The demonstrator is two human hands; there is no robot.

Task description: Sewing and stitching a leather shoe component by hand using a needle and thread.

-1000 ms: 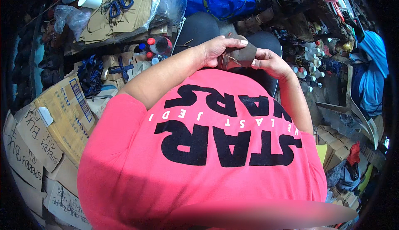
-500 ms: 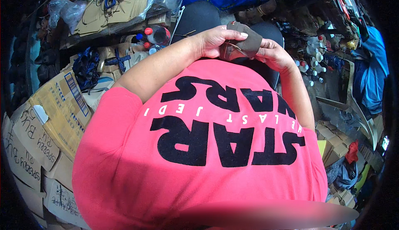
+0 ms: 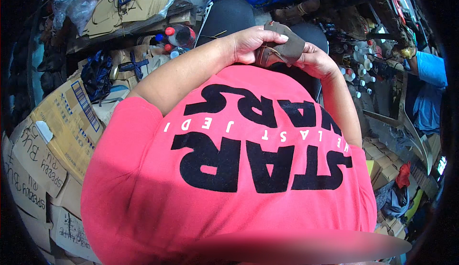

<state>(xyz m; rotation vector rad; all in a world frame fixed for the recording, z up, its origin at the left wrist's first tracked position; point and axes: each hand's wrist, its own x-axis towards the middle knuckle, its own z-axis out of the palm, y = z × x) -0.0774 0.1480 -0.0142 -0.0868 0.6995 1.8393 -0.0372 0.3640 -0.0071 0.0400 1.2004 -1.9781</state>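
Holding brown piece (image 3: 290, 48), left hand (image 3: 250, 44) curled, right hand (image 3: 317, 61) pinching edge

Wears a bright pink T-shirt (image 3: 215, 222), rounded over the belly and filling much of the lower view. Bears large black block lettering (image 3: 229, 164) across the front, set in two rows and upside down as seen from the head. Between these rows, carries one line of small white capitals (image 3: 265, 135). Loosely cut, with short sleeves in matching pink; creased at the left sleeve (image 3: 136, 126). Bare along both forearms (image 3: 342, 102), left hand (image 3: 248, 47) and right hand (image 3: 318, 63). Past the shirt, appears dressed in dark legwear (image 3: 232, 16), too dim for seams.
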